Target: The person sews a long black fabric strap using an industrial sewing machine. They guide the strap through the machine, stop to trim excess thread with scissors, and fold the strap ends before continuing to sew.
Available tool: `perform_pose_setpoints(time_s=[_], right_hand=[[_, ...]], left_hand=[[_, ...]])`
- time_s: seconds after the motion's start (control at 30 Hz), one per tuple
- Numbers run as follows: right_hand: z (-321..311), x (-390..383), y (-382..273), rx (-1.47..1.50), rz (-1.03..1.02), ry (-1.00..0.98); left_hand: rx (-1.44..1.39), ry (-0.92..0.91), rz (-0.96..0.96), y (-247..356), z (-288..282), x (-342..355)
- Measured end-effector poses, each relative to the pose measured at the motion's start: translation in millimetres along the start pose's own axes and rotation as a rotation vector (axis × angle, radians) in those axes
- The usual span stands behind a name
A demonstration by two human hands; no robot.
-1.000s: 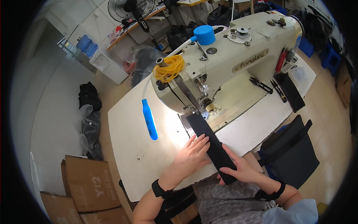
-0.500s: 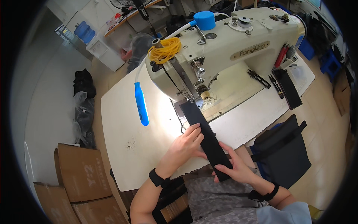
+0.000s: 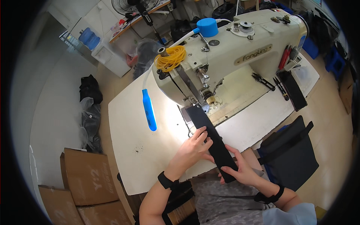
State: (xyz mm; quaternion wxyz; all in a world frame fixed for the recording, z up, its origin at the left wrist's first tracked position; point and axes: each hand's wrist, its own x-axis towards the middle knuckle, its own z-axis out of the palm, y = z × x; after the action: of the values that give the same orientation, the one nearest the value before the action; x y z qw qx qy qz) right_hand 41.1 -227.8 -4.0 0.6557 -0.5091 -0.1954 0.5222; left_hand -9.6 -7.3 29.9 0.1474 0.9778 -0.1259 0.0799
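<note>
Left hand (image 3: pixel 191 150): fingers bent upon black strip (image 3: pixel 218 148), flatter one second ago; pinch indeterminate | Right hand (image 3: pixel 242 168): fingers pinching its near end | Strip: between both hands, far end at sewing machine (image 3: pixel 225 52) ahead | Apparently: hold adjusted

Both hands (image 3: pixel 190 150) (image 3: pixel 246 170) forward, left fingers (image 3: pixel 201 135) bent, right thumb (image 3: pixel 228 171) outstretched.

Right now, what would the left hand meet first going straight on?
The left hand first meets the long, flat black strip it touches; past that, probably the pale, flat sewing-machine bed, depth unclear.
</note>
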Motion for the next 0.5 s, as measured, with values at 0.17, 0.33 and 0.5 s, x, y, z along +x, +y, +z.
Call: perform_pose_setpoints(time_s=[0.17, 0.33, 0.5], right_hand=[[-1, 6, -1, -0.007, -0.027, -0.006], [-2, 9, -2, -0.011, -0.024, -0.031], [-2, 10, -2, 0.024, -0.019, -0.051]], left_hand=[[-0.017, 0.071, 0.036, -15, 4, 2], [-0.005, 0.094, 0.002, -27, 3, 4], [-0.037, 0.073, -0.052, -38, 2, 5]])
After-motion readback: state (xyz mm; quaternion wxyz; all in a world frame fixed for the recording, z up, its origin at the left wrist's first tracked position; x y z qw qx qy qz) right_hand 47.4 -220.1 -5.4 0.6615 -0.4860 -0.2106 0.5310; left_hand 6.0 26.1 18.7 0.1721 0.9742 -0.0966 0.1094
